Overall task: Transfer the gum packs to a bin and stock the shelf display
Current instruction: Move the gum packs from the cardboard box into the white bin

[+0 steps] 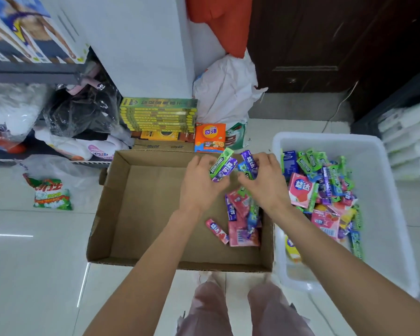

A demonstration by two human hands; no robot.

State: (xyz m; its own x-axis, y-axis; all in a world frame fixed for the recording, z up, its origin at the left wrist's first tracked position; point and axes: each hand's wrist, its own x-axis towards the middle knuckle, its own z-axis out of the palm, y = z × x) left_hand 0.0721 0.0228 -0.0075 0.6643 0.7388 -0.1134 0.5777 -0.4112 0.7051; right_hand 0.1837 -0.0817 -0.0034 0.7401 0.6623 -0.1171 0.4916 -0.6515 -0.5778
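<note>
My left hand (199,183) and right hand (264,183) each gripped gum packs (222,166) above the cardboard box (141,214), with the white bin (325,141) just right of them.

I see green boxes (158,114) stacked by white cabinet (141,44) | orange packet (210,137) beside them | detergent bag (51,194) on floor | dark door (325,40)
</note>
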